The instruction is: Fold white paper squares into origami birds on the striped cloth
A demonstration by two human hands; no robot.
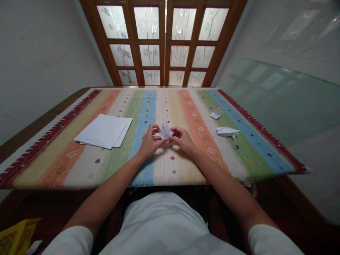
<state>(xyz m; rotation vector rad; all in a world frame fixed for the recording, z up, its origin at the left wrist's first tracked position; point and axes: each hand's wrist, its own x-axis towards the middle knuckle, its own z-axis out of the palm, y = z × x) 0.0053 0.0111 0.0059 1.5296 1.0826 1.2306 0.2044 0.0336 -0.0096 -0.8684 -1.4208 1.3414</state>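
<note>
The counter (pixel 26 132) bears a multicoloured striped cloth (pixel 191 171). Lower, at left, a perforated yellow plastic basket (pixel 22 233) shows partly; its contents cannot be made out. The left hand (pixel 151 141) and right hand (pixel 183 140) nearly meet, both pinching a small folded white paper piece (pixel 165 130) between them.

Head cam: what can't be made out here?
All in the head view:
Folded paper: lower edge partly covered by left hand and right hand; finer creases too small.
Paper stack: sheet count; upper sheets cover those below.
Far folded piece and near folded piece: creases too small.
Yellow basket: cut off by left and bottom edges.
</note>
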